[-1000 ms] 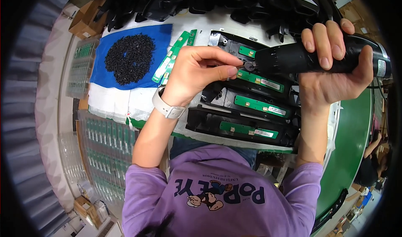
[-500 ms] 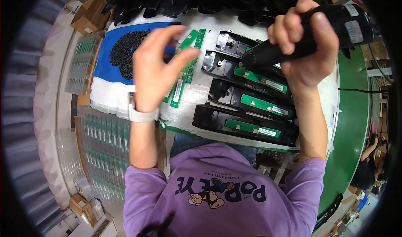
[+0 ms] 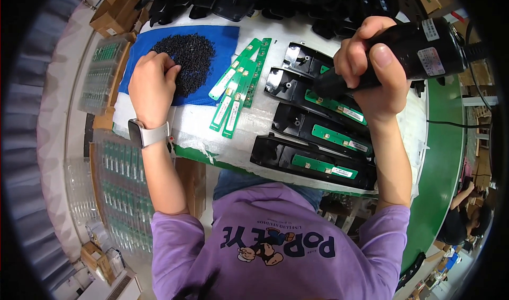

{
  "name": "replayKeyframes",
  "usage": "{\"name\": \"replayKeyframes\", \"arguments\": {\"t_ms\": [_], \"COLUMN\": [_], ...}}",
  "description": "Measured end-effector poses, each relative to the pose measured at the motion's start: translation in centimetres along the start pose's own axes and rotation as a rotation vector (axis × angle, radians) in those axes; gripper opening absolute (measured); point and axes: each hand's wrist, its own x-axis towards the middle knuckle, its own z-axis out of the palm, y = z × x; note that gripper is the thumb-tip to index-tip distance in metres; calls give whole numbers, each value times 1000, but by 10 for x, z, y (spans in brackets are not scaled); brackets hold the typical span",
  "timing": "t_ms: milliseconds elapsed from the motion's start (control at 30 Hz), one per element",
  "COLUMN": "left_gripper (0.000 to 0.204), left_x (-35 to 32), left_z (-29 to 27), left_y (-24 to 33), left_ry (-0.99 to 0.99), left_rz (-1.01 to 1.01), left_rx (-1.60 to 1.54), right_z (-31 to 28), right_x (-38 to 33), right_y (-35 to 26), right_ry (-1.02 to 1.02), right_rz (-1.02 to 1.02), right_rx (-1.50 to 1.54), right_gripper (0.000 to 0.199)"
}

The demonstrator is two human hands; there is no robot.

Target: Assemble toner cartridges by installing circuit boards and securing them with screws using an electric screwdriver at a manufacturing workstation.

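My right hand (image 3: 379, 82) is wrapped around a black electric screwdriver (image 3: 411, 51), its tip pointing left over a row of black plastic housings (image 3: 286, 117). Green circuit strips (image 3: 339, 137) lie inside those housings. At the left edge of a heap of small black screws (image 3: 196, 61), my left hand (image 3: 150, 90) has its fingers drawn together. What they pinch, if anything, is too small to tell. The heap rests on a blue cloth (image 3: 229, 37). Several loose green circuit strips (image 3: 238, 80) lie crossed between the cloth and the housings.
Many black plastic parts (image 3: 233, 3) are piled along the table's far side. Clear trays of circuit strips (image 3: 124, 188) stand at the left, near a cardboard box (image 3: 114, 16). A black cable (image 3: 453, 125) runs off to the right. Another person (image 3: 464, 220) is at far right.
My left hand has moved left from above the loose circuit strips to the screw heap, and its fingers have closed together. My right hand has shifted slightly left and lower with the electric screwdriver.
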Motion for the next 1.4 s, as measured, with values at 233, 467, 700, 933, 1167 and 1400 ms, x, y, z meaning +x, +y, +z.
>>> {"name": "replayKeyframes", "arguments": {"t_ms": [233, 467, 700, 933, 1167, 1400], "left_gripper": [14, 14, 12, 18, 7, 8], "left_x": [-1, 2, -4, -21, -36, -41], "left_z": [4, 13, 18, 18, 9, 12], "left_y": [4, 17, 58, 103, 140, 155], "left_ry": [150, 94, -222, -537, -680, -764], "left_rz": [29, -76, -105, -192, -76, -73], "left_rx": [-225, -448, -1364, -1752, -1750, -1775], "right_z": [3, 20, 23, -10, -29, -37], "right_x": [-2, 2, 6, 6, -16, -32], "right_y": [1, 3, -1, -30, -74, -74], "right_ry": [0, -58, -88, -141, 26, -11], "right_rz": [33, 111, 90, 20, -91, -123], "right_rx": [-7, -216, -219, 243, 556, 541], "right_gripper": [29, 26, 26, 41, 40, 39]}}
